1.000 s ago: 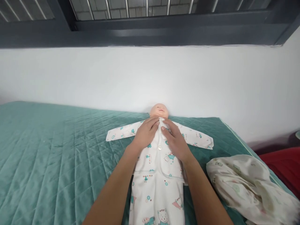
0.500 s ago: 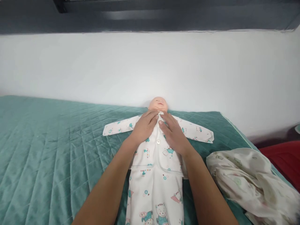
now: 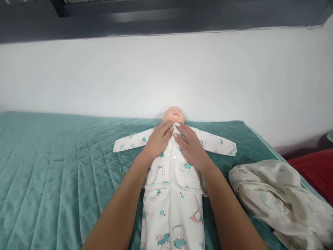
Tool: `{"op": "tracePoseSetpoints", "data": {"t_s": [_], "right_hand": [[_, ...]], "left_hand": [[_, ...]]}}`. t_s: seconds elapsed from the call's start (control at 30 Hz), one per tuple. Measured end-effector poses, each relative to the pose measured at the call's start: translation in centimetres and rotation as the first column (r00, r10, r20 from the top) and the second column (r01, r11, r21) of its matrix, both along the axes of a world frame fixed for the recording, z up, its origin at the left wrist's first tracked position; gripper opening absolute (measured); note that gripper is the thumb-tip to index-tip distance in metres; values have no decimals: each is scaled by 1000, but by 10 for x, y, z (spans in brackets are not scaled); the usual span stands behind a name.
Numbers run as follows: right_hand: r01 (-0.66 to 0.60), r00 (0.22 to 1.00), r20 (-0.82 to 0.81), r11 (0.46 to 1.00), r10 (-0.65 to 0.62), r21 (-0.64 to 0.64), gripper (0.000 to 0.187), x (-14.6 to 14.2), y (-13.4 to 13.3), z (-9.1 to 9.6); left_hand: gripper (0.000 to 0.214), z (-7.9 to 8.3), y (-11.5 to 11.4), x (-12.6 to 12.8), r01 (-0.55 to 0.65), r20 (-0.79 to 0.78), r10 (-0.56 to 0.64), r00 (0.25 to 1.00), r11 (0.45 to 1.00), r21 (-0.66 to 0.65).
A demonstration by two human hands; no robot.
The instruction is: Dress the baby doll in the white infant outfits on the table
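Observation:
A baby doll (image 3: 174, 114) lies on its back on a teal quilted bed (image 3: 59, 163), head against the white wall. It wears a white printed shirt (image 3: 169, 166) with buttons and matching trousers (image 3: 173, 222), sleeves spread out to both sides. My left hand (image 3: 158, 139) rests flat on the left side of the doll's chest, fingers stretched toward the collar. On the right side of the chest lies my right hand (image 3: 191, 147), its fingertips at the collar and its thumb near the shirt's front edge. The fingertips of both hands almost meet under the doll's chin.
A crumpled pale printed cloth (image 3: 278, 194) lies on the bed at the right. Beyond the bed's right edge is something red (image 3: 314, 170). A white wall (image 3: 166, 73) runs behind the bed, under a dark window frame (image 3: 166, 17).
The view has dipped, so less of the window shows. Both hands have stayed on the doll's chest at the collar, with only slight finger movement.

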State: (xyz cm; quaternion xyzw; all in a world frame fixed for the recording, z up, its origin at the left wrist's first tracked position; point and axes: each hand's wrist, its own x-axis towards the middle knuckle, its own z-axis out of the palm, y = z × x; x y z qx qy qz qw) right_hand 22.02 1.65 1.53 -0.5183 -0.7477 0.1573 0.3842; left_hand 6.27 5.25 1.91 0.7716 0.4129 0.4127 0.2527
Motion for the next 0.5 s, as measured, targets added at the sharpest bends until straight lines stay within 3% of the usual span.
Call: {"op": "tracePoseSetpoints", "data": {"t_s": [0.17, 0.5], "right_hand": [[-53, 994, 100, 999, 52, 5, 43, 3, 1, 0], [-3, 979, 204, 997, 19, -79, 54, 3, -7, 5]], "left_hand": [[36, 1, -2, 0, -2, -6, 2, 1000, 1000, -2], [38, 4, -5, -2, 52, -7, -52, 999, 999, 3]]}}
